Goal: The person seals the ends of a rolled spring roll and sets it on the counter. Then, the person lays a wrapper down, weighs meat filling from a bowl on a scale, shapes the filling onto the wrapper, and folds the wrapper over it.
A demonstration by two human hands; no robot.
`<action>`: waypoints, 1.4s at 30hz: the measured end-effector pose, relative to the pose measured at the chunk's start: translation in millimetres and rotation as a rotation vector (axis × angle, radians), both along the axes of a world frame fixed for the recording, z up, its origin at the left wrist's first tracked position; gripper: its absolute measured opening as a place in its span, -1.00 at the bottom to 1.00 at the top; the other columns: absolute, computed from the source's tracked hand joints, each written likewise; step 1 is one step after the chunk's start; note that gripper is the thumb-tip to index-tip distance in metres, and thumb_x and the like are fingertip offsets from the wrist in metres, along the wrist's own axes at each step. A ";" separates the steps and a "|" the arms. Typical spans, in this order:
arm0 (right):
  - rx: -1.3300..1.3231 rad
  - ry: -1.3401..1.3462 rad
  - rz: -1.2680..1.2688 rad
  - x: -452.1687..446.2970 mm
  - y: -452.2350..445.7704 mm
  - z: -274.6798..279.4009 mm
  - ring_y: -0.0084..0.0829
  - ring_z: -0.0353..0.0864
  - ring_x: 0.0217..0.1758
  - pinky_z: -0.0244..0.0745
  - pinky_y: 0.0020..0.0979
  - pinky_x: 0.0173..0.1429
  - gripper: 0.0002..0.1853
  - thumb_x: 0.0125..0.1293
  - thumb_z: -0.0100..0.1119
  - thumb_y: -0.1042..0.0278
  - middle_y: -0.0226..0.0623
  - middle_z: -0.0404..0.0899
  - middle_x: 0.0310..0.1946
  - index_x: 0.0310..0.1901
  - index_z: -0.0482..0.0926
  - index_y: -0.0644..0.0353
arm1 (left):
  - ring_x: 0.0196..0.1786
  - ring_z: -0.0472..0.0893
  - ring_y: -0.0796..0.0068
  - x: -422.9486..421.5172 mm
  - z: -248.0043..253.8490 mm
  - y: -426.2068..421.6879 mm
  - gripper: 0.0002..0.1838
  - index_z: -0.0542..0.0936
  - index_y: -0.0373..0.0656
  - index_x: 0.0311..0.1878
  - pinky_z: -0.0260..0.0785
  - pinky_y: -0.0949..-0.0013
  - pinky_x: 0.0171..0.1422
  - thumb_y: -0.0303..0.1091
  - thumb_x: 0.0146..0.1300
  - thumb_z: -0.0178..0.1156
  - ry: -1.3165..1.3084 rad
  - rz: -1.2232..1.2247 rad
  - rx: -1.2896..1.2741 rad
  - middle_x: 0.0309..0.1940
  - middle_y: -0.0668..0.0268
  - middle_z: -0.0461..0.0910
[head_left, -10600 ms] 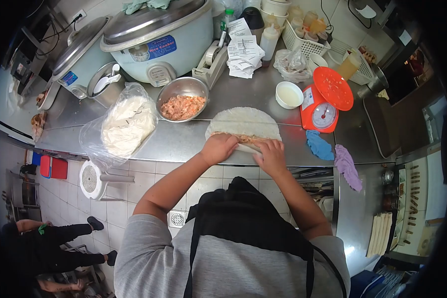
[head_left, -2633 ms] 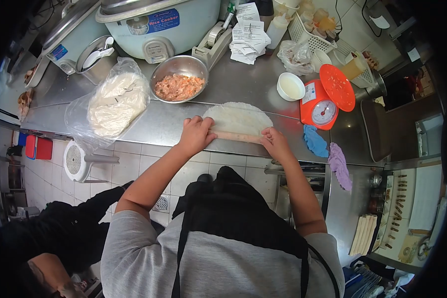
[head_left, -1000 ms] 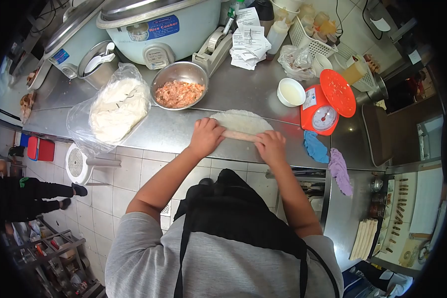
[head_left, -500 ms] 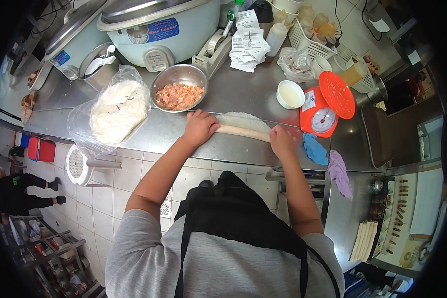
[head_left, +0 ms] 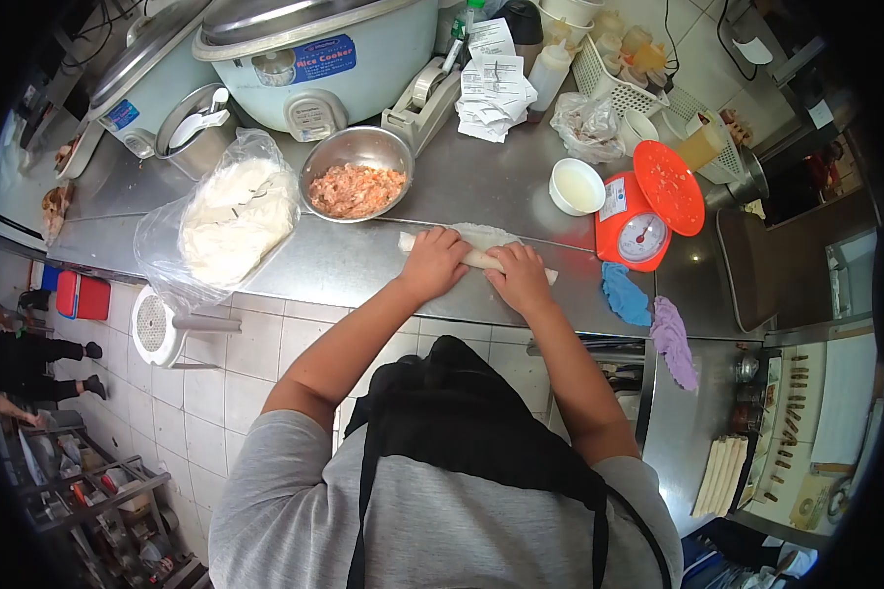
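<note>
A long pale spring roll [head_left: 481, 259] lies across the steel counter, its wrapper [head_left: 483, 232] still flat along the far side. My left hand [head_left: 438, 263] curls over the roll left of its middle. Close beside it, my right hand [head_left: 521, 278] has its fingers bent over the right part. Both ends of the roll stick out past my hands. Beyond my left hand stands a metal bowl [head_left: 395, 147] of orange-pink minced filling [head_left: 354, 189]. A plastic bag of white wrappers [head_left: 241, 221] lies to the left.
At the right are a white bowl [head_left: 577, 187], a red kitchen scale [head_left: 631, 221], a blue cloth [head_left: 626, 294] and a purple cloth [head_left: 673, 339]. Rice cookers [head_left: 314, 64] and receipts [head_left: 496, 83] stand behind. A white stool [head_left: 157, 324] and another person [head_left: 29, 363] are at the left.
My hands have moved inward from the roll's ends toward its middle. The roll now covers more of the wrapper, and less flat sheet shows. The other person's legs have shifted.
</note>
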State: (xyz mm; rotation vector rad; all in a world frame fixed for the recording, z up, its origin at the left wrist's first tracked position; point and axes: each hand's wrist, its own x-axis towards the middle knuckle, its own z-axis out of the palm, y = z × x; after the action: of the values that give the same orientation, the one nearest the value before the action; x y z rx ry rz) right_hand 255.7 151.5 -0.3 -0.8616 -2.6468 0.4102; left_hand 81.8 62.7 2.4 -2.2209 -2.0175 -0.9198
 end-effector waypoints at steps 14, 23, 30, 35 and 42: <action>-0.023 -0.013 -0.062 8.7 -16.3 1.1 -0.31 0.37 -0.05 0.25 -0.24 0.03 -0.71 0.02 0.22 0.18 -0.41 0.44 -0.20 -0.16 0.56 -0.06 | -0.11 0.41 0.27 -38.5 -8.2 -22.0 -0.66 0.58 -0.06 -0.24 0.21 0.24 -0.03 -0.25 -0.17 0.34 -0.013 0.037 -0.037 -0.25 0.33 0.47; -0.041 -0.075 -0.049 7.0 -16.9 6.4 -0.27 0.35 -0.01 0.24 -0.19 0.04 -0.67 0.02 0.22 0.16 -0.38 0.43 -0.19 -0.12 0.54 -0.06 | -0.05 0.36 0.24 9.6 7.8 -19.3 -0.50 0.49 0.01 -0.03 0.16 0.16 0.02 -0.20 -0.14 0.30 0.070 -0.028 0.078 -0.12 0.30 0.41; 0.152 -0.123 -0.239 25.4 85.6 49.9 -0.12 0.21 0.20 0.07 -0.07 0.22 -0.52 0.08 0.13 -0.01 -0.17 0.33 0.11 -0.01 0.50 0.09 | -0.07 0.36 0.27 40.6 -2.2 -14.6 -0.62 0.53 0.02 -0.14 0.13 0.15 0.01 -0.17 -0.09 0.27 0.063 0.168 0.046 -0.19 0.35 0.43; 0.171 -0.542 -0.276 29.4 128.4 55.0 -0.06 0.07 0.29 -0.09 -0.03 0.30 -0.41 0.15 0.02 -0.14 -0.11 0.18 0.24 0.04 0.49 0.19 | -0.06 0.35 0.24 59.8 -4.9 -9.8 -0.69 0.56 0.01 -0.20 0.12 0.14 0.03 -0.12 -0.04 0.23 0.027 0.348 0.057 -0.20 0.33 0.44; -0.019 0.080 0.106 58.2 129.5 43.5 0.00 0.06 0.31 0.06 0.01 0.24 -0.68 0.12 0.13 0.07 -0.11 0.24 0.20 -0.22 0.59 0.12 | -0.05 0.34 0.23 68.1 -9.7 -8.8 -0.75 0.58 0.00 -0.25 0.10 0.14 0.09 -0.15 -0.01 0.19 -0.044 0.429 0.096 -0.21 0.33 0.44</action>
State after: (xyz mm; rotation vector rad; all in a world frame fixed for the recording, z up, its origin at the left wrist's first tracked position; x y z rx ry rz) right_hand 313.9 281.0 43.2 -0.6979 -2.6263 0.4866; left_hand 149.9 54.0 -7.3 -1.6327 -2.2797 -0.9900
